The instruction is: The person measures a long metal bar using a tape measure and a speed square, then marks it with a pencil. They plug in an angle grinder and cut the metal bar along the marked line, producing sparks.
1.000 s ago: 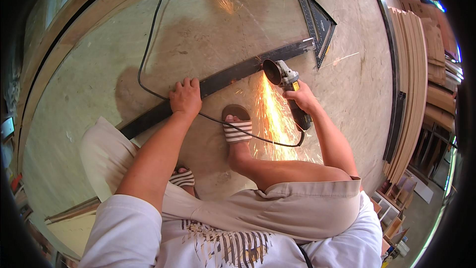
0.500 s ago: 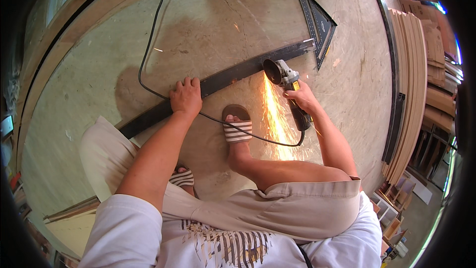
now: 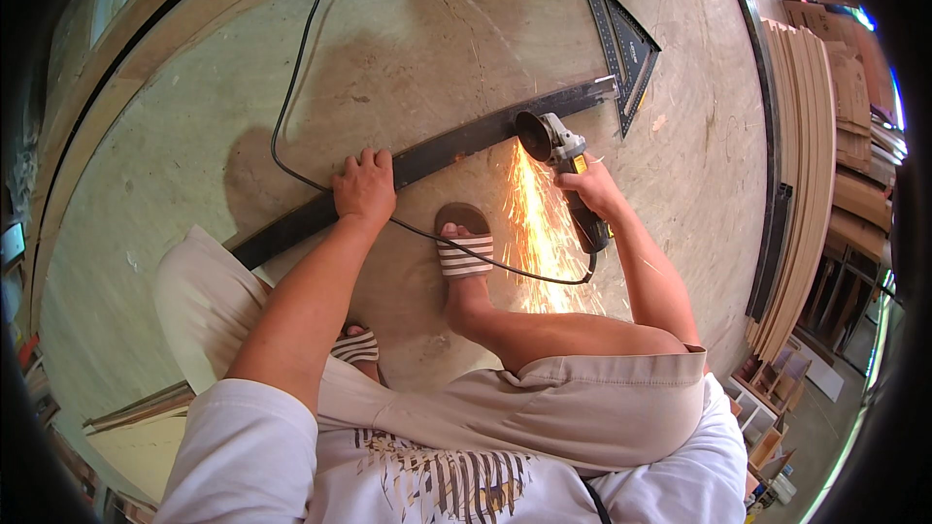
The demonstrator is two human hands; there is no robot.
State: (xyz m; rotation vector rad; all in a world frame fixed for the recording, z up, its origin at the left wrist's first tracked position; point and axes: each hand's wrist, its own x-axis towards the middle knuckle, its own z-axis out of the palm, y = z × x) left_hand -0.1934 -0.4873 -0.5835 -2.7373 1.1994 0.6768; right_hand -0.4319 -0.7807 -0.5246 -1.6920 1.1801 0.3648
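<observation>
A dark steel bar (image 3: 466, 142), laid slantwise on the concrete floor (image 3: 699, 194), is gripped from above by the L hand (image 3: 365, 186), fingers curled over it, prob. to stop it shifting, w/ that hand kept well apart from the disc. The angle grinder (image 3: 555, 141) is grasped round its body by the R hand (image 3: 594, 186), disc edge held at the bar's near side, so sparks (image 3: 534, 223) are thrown back twd the bent leg (image 3: 544, 338); the triangular speed square (image 3: 636, 50) is left by the bar's R end, contact unclear.

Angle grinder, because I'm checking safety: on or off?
On: the angle grinder throws bright sparks where its disc meets the dark bar.
</observation>
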